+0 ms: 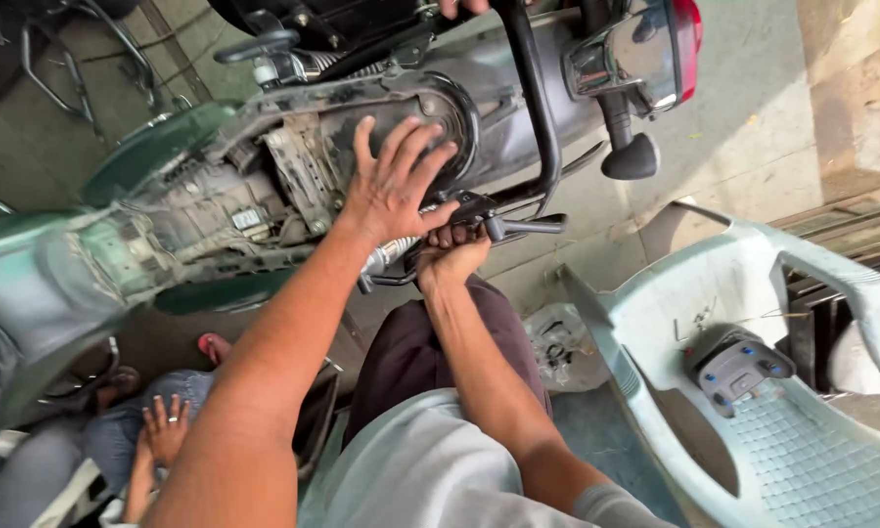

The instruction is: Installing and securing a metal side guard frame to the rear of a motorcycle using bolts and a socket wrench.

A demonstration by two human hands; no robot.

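Note:
A motorcycle (215,186) lies tilted across the upper part of the head view, its dirty engine side and black chain cover (459,108) showing. My left hand (396,181) rests flat on the chain cover, fingers spread, holding nothing. Just below it, my right hand (454,256) is closed around a black footrest bar (518,227) that sticks out to the right from the frame. A black grab rail (538,98) curves down beside both hands.
A pale green plastic chair (655,323) stands at the right with a grey part (738,367) on its seat. A plastic bag (557,347) lies on the floor. Another person's hand (166,425) and sandalled foot (215,345) are lower left, and a hand (464,5) is at the top edge.

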